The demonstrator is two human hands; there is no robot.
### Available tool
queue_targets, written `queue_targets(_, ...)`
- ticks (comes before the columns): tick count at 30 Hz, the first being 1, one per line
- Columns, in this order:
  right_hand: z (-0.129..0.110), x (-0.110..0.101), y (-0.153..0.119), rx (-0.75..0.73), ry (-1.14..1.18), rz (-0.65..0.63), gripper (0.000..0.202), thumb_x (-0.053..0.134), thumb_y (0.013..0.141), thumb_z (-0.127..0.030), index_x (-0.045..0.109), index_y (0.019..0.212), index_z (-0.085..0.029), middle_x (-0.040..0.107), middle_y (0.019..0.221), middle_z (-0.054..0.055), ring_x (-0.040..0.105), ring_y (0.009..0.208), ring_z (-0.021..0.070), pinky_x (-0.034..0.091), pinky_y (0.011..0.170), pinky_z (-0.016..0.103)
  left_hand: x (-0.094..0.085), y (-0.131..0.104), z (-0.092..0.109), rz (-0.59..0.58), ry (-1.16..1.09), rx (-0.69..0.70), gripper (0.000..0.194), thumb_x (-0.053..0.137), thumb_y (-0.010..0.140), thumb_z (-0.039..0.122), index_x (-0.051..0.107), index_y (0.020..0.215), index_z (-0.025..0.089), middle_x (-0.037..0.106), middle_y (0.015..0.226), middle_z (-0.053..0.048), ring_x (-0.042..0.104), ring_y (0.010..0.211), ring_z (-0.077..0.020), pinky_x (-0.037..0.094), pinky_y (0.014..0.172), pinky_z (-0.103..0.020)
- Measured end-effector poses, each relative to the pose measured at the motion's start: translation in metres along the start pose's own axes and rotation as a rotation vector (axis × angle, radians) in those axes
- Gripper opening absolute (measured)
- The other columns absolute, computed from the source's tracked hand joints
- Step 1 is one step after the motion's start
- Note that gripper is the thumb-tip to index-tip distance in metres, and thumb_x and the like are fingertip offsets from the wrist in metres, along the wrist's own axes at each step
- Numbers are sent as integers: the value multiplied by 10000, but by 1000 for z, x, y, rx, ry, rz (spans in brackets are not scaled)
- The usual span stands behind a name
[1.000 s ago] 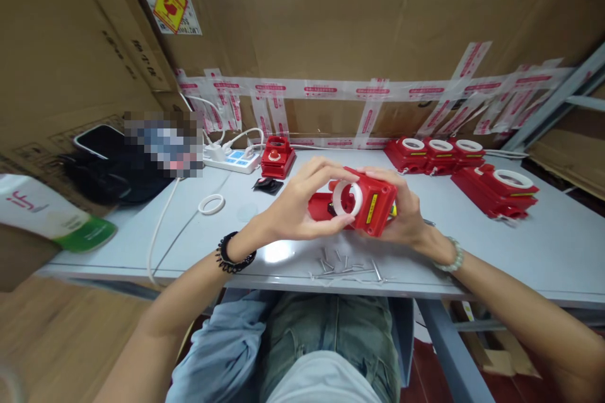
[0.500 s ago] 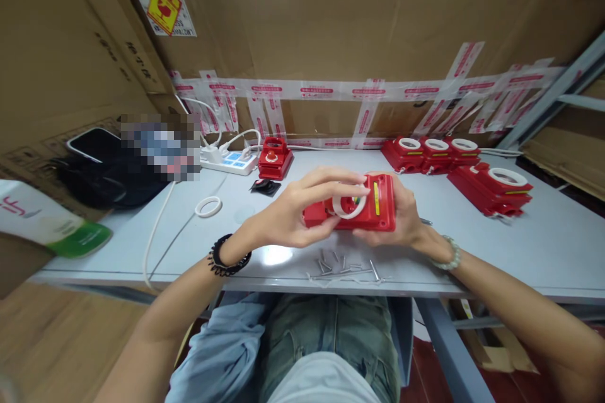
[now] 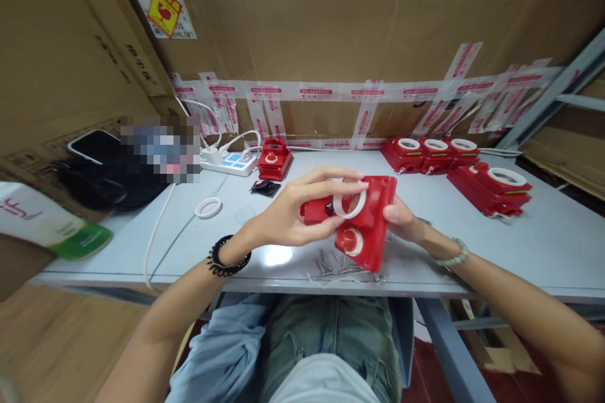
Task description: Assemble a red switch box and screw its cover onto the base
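Holding a red plastic switch housing [image 3: 366, 227] tilted above the grey desk [image 3: 520, 245]: left hand [image 3: 288, 217] fingers pinch its white ring [image 3: 352, 201], right hand [image 3: 401, 217] clasps the 3 o'clock edge. Four ringed red housings [image 3: 454, 160] lie finished at 2 o'clock; a loose white ring [image 3: 208, 207] and steel screws [image 3: 345, 266] remain unused.

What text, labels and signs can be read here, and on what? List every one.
Packet at far left: red letters, roughly "iF".
Cardboard box: dark print, unreadable.
Fragile sticker: broken-glass symbol, small print blurred.
Packing tape: red print, too small.
Red housing in both hands: no legible text.

Red letters "iF" mark the white-green packet [image 3: 42, 223] (tape print unreadable).
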State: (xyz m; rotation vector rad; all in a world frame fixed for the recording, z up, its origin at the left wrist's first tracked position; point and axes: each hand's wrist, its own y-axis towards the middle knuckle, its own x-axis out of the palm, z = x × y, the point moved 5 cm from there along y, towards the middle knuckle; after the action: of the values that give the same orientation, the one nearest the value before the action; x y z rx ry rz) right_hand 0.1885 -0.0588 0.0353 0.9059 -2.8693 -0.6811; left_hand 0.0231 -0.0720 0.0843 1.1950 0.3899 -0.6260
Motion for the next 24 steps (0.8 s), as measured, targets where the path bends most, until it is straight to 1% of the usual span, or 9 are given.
queue_targets(3,1,3,2,79,125,-17,428,616,790,-564,670,922,-161,675,812,45,623,710,169,525,660,299,0,-1,-6,108,69,-51,606,771,766,359,551,1310,206,595,1262,-134,568,1153,-259,515,952,-411)
queue_targets(6,5,-3,1,94,53,30,476,663,750,-558,682,999,-152,698,863,61,651,755,190,544,688,318,-1,-1,-9,146,96,-80,570,796,740,381,581,1234,196,645,1093,-94,610,974,-212,548,824,-354)
queue_targets(8,9,-8,0,130,64,72,483,672,741,-560,683,1016,-164,711,865,60,666,753,196,554,687,323,0,-1,-8,86,109,-48,485,734,810,304,574,1256,198,640,1143,-105,613,1032,-215,540,878,-364)
queue_targets(10,13,-10,0,175,126,89,452,641,758,-580,690,960,-178,716,813,53,671,700,190,559,656,322,1,-1,-5,16,132,20,445,636,883,225,543,1318,229,596,1280,-119,569,1185,-234,497,989,-409)
queue_targets(12,14,-11,0,194,153,99,443,629,759,-595,686,917,-185,714,774,45,668,657,184,561,640,321,2,-1,-4,-2,141,56,492,627,895,249,504,1371,261,528,1396,-123,504,1289,-262,454,1050,-456)
queue_targets(14,13,-11,1,189,109,99,469,640,749,-600,679,946,-176,715,796,53,670,673,191,557,629,320,1,-1,-7,46,120,6,601,689,854,362,469,1404,264,523,1401,-133,515,1266,-277,489,998,-448)
queue_targets(16,12,-12,2,172,40,85,510,642,754,-601,672,1008,-160,715,846,69,672,718,198,550,639,318,0,-2,-12,108,100,-86,630,715,825,424,487,1385,251,597,1290,-123,589,1120,-243,539,885,-391)
queue_targets(19,12,-13,2,144,-11,74,503,645,759,-593,676,992,-148,706,852,68,659,728,188,542,656,313,0,-2,-14,130,115,-130,501,723,828,369,571,1284,225,656,1140,-92,622,982,-196,552,830,-350)
queue_targets(24,18,-12,1,244,168,96,442,587,772,-610,665,862,-184,701,739,37,661,645,180,567,669,343,3,-1,-4,-2,141,70,359,625,897,168,594,1251,221,606,1266,-113,568,1203,-220,486,1026,-417)
